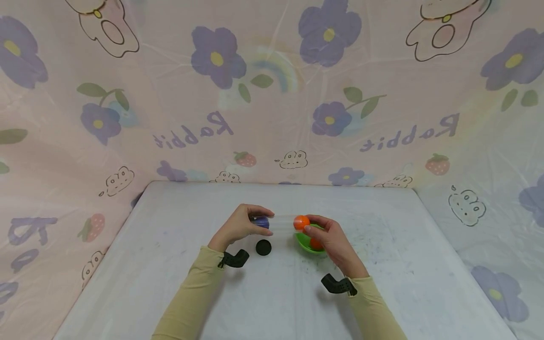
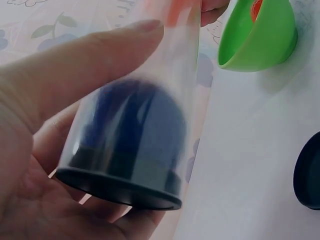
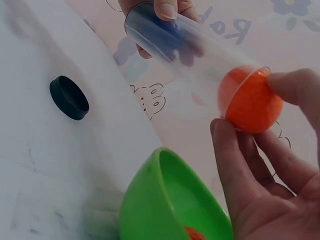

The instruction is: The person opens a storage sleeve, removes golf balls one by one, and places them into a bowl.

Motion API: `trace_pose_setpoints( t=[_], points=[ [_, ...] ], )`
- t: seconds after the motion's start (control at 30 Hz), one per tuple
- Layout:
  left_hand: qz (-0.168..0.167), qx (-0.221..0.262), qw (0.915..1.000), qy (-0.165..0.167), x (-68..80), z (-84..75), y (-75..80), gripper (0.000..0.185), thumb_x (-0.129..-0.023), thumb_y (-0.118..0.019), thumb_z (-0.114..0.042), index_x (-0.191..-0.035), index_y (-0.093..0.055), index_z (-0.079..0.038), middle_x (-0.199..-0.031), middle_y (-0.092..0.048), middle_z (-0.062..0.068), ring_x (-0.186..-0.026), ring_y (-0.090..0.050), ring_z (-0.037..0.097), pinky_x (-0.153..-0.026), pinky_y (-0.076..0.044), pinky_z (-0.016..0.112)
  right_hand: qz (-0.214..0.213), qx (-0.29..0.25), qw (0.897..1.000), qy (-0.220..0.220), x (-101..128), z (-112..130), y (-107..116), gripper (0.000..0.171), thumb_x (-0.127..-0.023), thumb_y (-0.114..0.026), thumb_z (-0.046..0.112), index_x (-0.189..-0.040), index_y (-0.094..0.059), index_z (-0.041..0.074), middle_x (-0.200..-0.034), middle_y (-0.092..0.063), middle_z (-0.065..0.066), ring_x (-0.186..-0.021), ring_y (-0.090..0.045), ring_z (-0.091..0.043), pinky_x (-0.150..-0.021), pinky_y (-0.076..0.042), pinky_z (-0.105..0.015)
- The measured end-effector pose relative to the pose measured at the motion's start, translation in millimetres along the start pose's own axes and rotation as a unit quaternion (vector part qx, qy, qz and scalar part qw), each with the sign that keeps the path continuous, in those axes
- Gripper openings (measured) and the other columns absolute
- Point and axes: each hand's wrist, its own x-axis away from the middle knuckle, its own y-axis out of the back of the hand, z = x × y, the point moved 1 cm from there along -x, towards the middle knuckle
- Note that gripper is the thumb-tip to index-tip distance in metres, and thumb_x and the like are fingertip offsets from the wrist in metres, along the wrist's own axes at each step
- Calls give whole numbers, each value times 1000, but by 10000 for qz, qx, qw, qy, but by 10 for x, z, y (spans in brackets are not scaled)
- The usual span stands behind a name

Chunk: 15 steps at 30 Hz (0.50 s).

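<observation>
A clear plastic tube (image 1: 281,224) is held sideways above the table between both hands. My left hand (image 1: 244,224) grips its end with the black cap (image 2: 120,192); a dark blue ball (image 2: 135,130) lies inside at that end. At the tube's other, uncapped end, my right hand (image 1: 333,241) pinches an orange ball (image 3: 252,102) between thumb and fingers. Part of this ball sits inside the rim and part sticks out. Below the right hand stands a green bowl (image 3: 145,200) with another orange ball (image 1: 316,244) in it, partly hidden by the hand.
A loose black cap (image 1: 263,247) lies on the white table (image 1: 272,302), left of the bowl and below the tube. Behind the table's far edge hangs a patterned curtain (image 1: 272,118), which also runs along both sides. Each wrist carries a black camera mount (image 1: 337,284).
</observation>
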Motion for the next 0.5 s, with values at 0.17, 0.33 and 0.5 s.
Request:
trace_pose_setpoints(
  t=[0.17, 0.33, 0.5],
  points=[
    [-80, 64, 9999, -70, 9, 7, 19, 52, -64, -90, -15, -112, -71, -9, -112, -67, -1, -107, -57, 19, -93, -45, 36, -3, -167, 9998, 50, 11, 11, 4, 50, -89, -70, 24, -130, -54, 1, -122, -61, -14, -108, -57, -26, -97, -41, -38],
    [-115, 149, 9998, -63, 24, 7, 50, 54, -64, -91, -17, -113, -71, -9, -112, -67, -1, -105, -58, 18, -90, -47, 34, 12, -431, 9990, 64, 22, 30, 19, 51, -89, -69, 21, -132, -51, -1, -123, -60, -14, -108, -58, -25, -94, -45, -32],
    [-211, 212, 9995, -128, 51, 12, 93, 54, -65, -90, -16, -114, -70, -6, -113, -68, 3, -103, -59, 19, -84, -48, 32, -20, -504, 9987, 76, 38, 45, 69, 52, -90, -69, 20, -134, -49, -1, -126, -57, -16, -109, -60, -24, -99, -42, -40]
  ],
)
